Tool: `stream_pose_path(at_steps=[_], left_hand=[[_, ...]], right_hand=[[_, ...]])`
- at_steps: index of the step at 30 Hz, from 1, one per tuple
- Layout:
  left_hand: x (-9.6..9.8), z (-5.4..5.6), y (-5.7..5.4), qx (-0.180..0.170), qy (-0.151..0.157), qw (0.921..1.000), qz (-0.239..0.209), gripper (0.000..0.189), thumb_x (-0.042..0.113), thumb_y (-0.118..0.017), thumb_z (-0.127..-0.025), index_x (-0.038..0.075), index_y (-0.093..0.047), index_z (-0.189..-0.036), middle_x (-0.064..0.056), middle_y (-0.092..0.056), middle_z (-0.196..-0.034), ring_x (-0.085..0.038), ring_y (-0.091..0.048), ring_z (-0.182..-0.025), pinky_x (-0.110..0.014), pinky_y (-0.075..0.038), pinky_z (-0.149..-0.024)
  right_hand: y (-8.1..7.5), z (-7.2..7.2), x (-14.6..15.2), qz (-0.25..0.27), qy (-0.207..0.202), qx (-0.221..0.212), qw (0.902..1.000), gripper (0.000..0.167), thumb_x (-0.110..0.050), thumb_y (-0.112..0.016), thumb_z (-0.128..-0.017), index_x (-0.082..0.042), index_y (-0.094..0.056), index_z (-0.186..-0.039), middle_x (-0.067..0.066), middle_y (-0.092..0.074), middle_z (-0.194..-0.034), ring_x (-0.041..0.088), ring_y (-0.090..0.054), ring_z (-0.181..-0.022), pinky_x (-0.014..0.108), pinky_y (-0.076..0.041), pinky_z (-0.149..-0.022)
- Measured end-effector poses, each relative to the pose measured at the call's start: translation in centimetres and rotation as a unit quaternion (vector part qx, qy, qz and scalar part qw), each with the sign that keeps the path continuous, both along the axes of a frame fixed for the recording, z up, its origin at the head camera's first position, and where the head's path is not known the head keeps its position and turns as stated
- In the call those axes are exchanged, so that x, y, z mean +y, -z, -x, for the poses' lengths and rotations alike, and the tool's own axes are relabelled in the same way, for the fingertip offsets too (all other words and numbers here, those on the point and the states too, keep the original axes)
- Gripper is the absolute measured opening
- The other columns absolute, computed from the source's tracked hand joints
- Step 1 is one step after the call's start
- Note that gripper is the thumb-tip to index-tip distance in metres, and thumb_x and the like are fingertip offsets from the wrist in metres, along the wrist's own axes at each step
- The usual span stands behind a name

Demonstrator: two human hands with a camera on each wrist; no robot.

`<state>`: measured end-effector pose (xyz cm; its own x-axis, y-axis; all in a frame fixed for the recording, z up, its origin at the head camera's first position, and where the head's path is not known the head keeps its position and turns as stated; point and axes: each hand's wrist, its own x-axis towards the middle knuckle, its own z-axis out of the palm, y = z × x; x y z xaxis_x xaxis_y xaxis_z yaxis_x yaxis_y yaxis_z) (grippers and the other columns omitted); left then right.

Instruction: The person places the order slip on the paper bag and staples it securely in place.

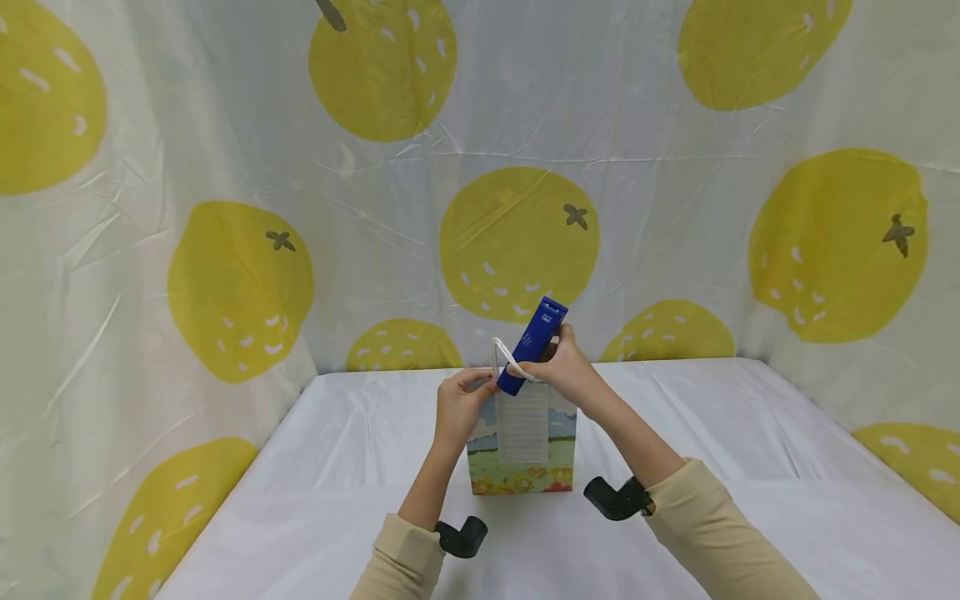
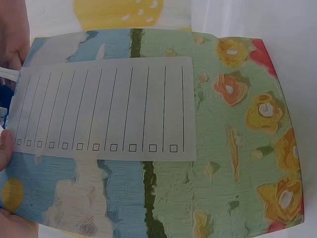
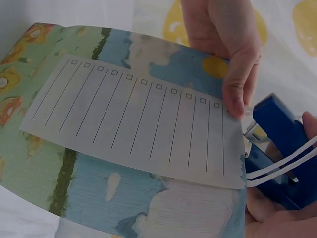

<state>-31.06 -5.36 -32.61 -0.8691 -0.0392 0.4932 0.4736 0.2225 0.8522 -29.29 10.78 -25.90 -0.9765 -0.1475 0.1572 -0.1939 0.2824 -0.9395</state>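
Observation:
A paper bag (image 1: pixel 561 477) printed with sky and flowers stands upright on the table, a white lined checklist sheet (image 1: pixel 522 429) on its front. My left hand (image 1: pixel 457 417) pinches the bag's top edge, with the thumb over the sheet's upper corner in the right wrist view. Just beside that thumb, my right hand (image 1: pixel 573 375) grips a blue stapler (image 1: pixel 534 342), tilted, its jaws at the top edge of the bag and sheet. A white cord handle (image 3: pixel 285 163) crosses in front of the stapler (image 3: pixel 280 119). In the left wrist view the stapler is mostly out of frame.
A white cloth covers the table (image 1: pixel 360 450). Behind and at both sides hangs a white curtain (image 1: pixel 645 217) with big yellow fruit prints. Black wrist cameras, one on the left forearm (image 1: pixel 462 537) and one on the right (image 1: pixel 617 498), stick out near the sleeves.

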Motion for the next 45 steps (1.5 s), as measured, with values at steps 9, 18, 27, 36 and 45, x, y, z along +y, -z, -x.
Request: stream_pose_path(at_steps=[9,18,27,36,45], left_hand=[[0.2,-2.3,-1.9,0.001,-0.004,0.9999,0.013,0.013,0.001,-0.065,-0.08,-0.007,-0.069,-0.09,-0.021,-0.068,-0.092,-0.03,-0.062,-0.092,-0.035,-0.05,-0.077],[0.0,0.1,0.2,0.013,-0.001,0.9998,0.012,0.017,0.013,-0.07,-0.078,0.001,-0.072,-0.089,-0.015,-0.069,-0.09,-0.024,-0.064,-0.085,-0.029,-0.051,-0.073],[0.1,0.1,0.1,-0.011,0.001,0.9999,0.008,0.015,0.016,-0.07,-0.078,0.006,-0.072,-0.089,-0.01,-0.069,-0.09,-0.018,-0.061,-0.088,-0.03,-0.048,-0.079],[0.2,0.2,0.2,-0.004,-0.001,1.0,0.008,0.016,0.018,-0.071,-0.077,0.006,-0.073,-0.086,-0.01,-0.069,-0.088,-0.018,-0.062,-0.086,-0.032,-0.049,-0.079],[0.3,0.1,0.2,-0.011,-0.006,0.9999,0.007,0.014,0.015,-0.071,-0.076,0.005,-0.072,-0.086,-0.01,-0.069,-0.089,-0.018,-0.062,-0.088,-0.035,-0.047,-0.085]], right_hand=[[0.5,0.0,0.1,-0.014,-0.036,0.021,0.999,0.079,-0.014,-0.063,-0.085,-0.001,-0.008,-0.141,0.027,-0.041,-0.133,0.038,-0.044,-0.122,0.048,-0.039,-0.099],[0.6,0.1,0.0,-0.087,-0.032,0.064,0.9936,0.079,-0.021,-0.066,-0.083,-0.002,-0.017,-0.142,0.024,-0.048,-0.129,0.036,-0.047,-0.12,0.05,-0.039,-0.098],[0.8,0.2,0.2,-0.105,-0.04,0.094,0.9892,0.072,-0.016,-0.062,-0.086,-0.004,-0.02,-0.143,0.022,-0.053,-0.122,0.034,-0.053,-0.114,0.048,-0.043,-0.094],[1.1,0.2,0.3,-0.094,-0.048,0.115,0.9877,0.068,-0.014,-0.062,-0.085,-0.003,-0.024,-0.141,0.021,-0.055,-0.116,0.033,-0.055,-0.109,0.047,-0.045,-0.092],[1.6,0.2,0.4,-0.089,-0.069,0.142,0.9834,0.068,-0.01,-0.061,-0.085,0.0,-0.024,-0.14,0.024,-0.053,-0.119,0.035,-0.055,-0.108,0.046,-0.046,-0.089]])
